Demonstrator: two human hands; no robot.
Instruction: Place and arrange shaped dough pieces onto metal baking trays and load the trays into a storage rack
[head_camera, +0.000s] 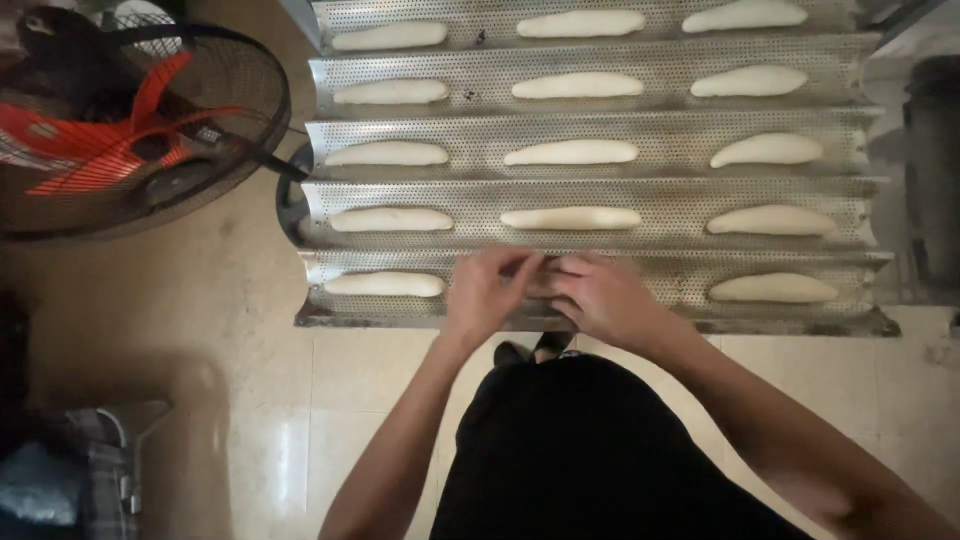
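A perforated metal baking tray (660, 185) with long channels lies in front of me, each channel holding pale elongated dough pieces. My left hand (487, 290) and my right hand (600, 297) meet over the middle of the nearest channel. Their fingers close together on a dough piece (545, 283) that is almost wholly hidden between them. Another dough piece (385, 284) lies to the left in the same channel and one (772, 289) to the right. In the channel just beyond, a long dough piece (570, 218) sits right above my hands.
A black caged floor fan with orange blades (120, 120) stands at the upper left, its base against the tray's left end. Beige floor tiles (250, 380) lie below. A dark object (935, 170) stands at the right edge. Cloth and clutter (70, 470) sit at the lower left.
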